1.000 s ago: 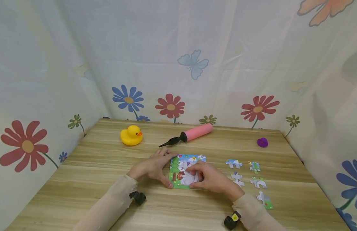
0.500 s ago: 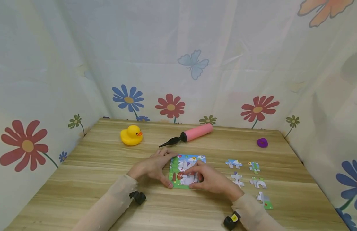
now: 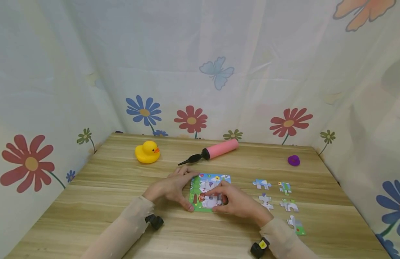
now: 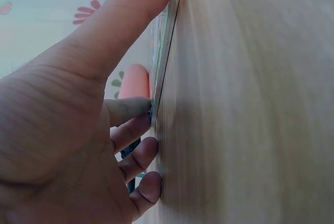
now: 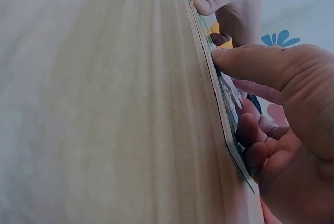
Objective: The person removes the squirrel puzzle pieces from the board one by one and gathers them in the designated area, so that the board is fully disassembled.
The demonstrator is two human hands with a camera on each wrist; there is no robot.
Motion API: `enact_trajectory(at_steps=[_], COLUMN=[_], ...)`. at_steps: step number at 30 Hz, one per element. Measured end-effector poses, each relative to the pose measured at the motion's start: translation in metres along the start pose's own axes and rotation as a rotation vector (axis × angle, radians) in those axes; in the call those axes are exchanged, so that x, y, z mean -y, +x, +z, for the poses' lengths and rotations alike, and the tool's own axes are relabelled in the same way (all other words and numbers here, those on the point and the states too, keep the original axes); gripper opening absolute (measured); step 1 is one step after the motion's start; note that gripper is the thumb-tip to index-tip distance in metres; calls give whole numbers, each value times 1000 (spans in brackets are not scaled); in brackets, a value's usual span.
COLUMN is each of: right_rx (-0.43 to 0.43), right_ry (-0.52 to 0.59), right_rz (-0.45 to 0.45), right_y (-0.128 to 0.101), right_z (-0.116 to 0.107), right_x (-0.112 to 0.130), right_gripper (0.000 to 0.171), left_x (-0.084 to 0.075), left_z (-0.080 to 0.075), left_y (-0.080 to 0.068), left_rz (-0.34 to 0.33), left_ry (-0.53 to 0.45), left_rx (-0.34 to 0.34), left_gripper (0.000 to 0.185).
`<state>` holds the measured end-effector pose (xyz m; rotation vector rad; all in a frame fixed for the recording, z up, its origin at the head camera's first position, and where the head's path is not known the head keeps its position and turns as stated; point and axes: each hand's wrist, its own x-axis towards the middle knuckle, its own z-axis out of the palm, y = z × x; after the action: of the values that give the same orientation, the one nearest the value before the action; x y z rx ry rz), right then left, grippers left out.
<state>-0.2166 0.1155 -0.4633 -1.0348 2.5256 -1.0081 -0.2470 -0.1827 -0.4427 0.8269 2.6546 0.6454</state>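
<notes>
A colourful jigsaw board (image 3: 200,204) lies on the wooden table (image 3: 116,187) at the centre front. My left hand (image 3: 174,187) rests flat on the table, its straight fingers and thumb pressed against the board's left edge (image 4: 166,62). My right hand (image 3: 219,199) lies on the board's right half with bent fingers. Its thumb and forefinger pinch a whitish puzzle piece (image 3: 212,201) that lies on the picture. In the right wrist view the thumb (image 5: 222,57) sits at the board's rim (image 5: 223,110) and the fingertips touch its face. The hand hides much of the piece.
Several loose puzzle pieces (image 3: 266,200) lie in two columns right of the board. A yellow rubber duck (image 3: 148,151), a pink hand pump (image 3: 216,150) and a small purple object (image 3: 294,160) sit towards the back. Flowered curtains close off three sides.
My right hand has crept slightly left and down over the board, covering more of the white piece. The left hand has stayed where it was.
</notes>
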Motion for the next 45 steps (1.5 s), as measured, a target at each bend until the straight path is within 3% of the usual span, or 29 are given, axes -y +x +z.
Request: enact_trajectory(at_steps=[16, 28, 34, 45], right_rx=[6, -28, -47, -152], right_ry=[-5, 103, 162, 85], right_rz=[7, -11, 3, -3], right_y=[2, 0, -7, -25], right_z=[0, -4, -17, -50], right_x=[2, -3, -2, -9], right_gripper=[44, 41, 43, 44], left_x=[1, 2, 1, 2], left_z=[-2, -2, -1, 2], left_y=[-1, -2, -2, -1], left_rz=[-4, 5, 9, 7], left_ry=[9, 1, -6, -22], left_rx=[-8, -15, -12, -11], left_gripper=[125, 126, 125, 126])
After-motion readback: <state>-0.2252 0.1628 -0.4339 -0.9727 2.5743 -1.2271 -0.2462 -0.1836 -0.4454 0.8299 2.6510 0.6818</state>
